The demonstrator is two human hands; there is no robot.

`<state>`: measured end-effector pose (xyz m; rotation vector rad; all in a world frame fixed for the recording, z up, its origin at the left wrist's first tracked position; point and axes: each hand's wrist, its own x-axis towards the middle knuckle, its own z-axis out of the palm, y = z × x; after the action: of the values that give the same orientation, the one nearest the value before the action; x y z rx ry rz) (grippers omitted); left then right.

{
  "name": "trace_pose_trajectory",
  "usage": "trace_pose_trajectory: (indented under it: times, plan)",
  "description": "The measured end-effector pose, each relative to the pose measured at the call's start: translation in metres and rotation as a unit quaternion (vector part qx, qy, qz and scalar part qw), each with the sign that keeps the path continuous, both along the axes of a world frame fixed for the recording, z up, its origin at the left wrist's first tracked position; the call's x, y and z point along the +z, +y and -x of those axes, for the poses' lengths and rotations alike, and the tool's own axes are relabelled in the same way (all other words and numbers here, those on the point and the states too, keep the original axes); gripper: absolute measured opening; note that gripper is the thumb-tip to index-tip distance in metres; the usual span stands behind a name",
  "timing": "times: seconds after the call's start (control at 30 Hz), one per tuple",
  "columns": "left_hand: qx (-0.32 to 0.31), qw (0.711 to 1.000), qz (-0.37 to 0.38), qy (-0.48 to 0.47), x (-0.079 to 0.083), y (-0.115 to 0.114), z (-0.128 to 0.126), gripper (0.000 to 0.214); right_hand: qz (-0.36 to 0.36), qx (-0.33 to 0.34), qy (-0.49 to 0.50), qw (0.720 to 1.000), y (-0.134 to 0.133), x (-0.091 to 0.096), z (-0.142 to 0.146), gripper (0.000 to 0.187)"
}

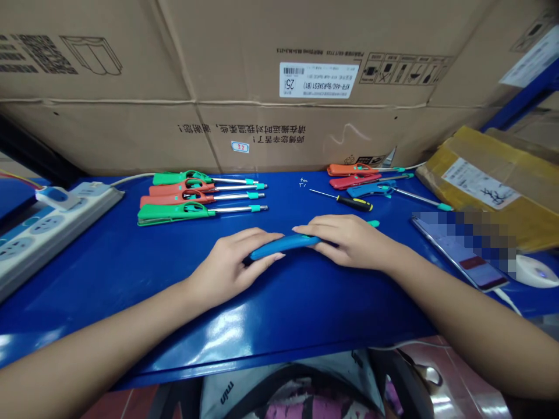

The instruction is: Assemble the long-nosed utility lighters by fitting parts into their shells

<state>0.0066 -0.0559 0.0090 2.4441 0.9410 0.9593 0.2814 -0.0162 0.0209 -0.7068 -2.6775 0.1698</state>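
Above the blue tabletop (183, 314), both of my hands grip a blue long-reach lighter (283, 247). My left hand (236, 262) pinches its handle end between thumb and fingers. Around its front part, near the trigger, my right hand (345, 238) is closed. Its green tip (373, 223) pokes out beyond the right hand; the barrel between is hidden. Behind my hands lies a screwdriver (351, 202) with a black and yellow handle. Some tiny white bits (303, 182) lie near its point.
Several green and orange-red lighters (174, 212) lie in a row at back left; orange, red and blue ones (371, 189) lie at back right. A power strip (56, 233) flanks the left, a phone (463, 250) and taped parcel (493, 180) the right. Cardboard (244, 70) walls the back.
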Motion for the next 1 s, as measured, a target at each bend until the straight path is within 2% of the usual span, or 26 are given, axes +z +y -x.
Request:
trace_pose_trajectory:
  times: [0.13,0.3,0.47,0.7,0.83,0.97,1.0]
  plan:
    - [-0.038,0.998,0.009,0.049,-0.001,-0.003,0.0,0.028,0.043,0.018,-0.024,0.999,-0.006,-0.003,0.008,0.033]
    - [-0.041,0.997,0.024,0.068,-0.002,0.001,0.0,0.025,0.081,0.007,-0.01,0.997,-0.01,-0.004,0.013,0.028]
    - [-0.043,0.996,-0.015,0.07,-0.006,0.003,0.0,0.026,0.054,-0.01,-0.028,0.998,-0.013,-0.003,0.016,0.035]
    - [-0.049,0.995,0.04,0.074,-0.006,-0.001,-0.006,0.024,0.061,-0.012,-0.077,0.995,-0.018,-0.002,0.021,0.03]
    - [-0.046,0.995,0.011,0.087,-0.004,0.003,-0.002,0.025,0.066,-0.013,-0.057,0.996,-0.015,0.003,0.016,0.028]
    - [-0.011,0.995,-0.038,0.087,0.0,0.014,0.008,0.028,0.011,-0.06,-0.046,0.997,-0.004,0.002,0.005,0.038]
    - [-0.006,0.995,-0.043,0.087,0.001,0.016,0.01,0.029,0.005,-0.075,-0.046,0.996,-0.001,0.001,0.001,0.034]
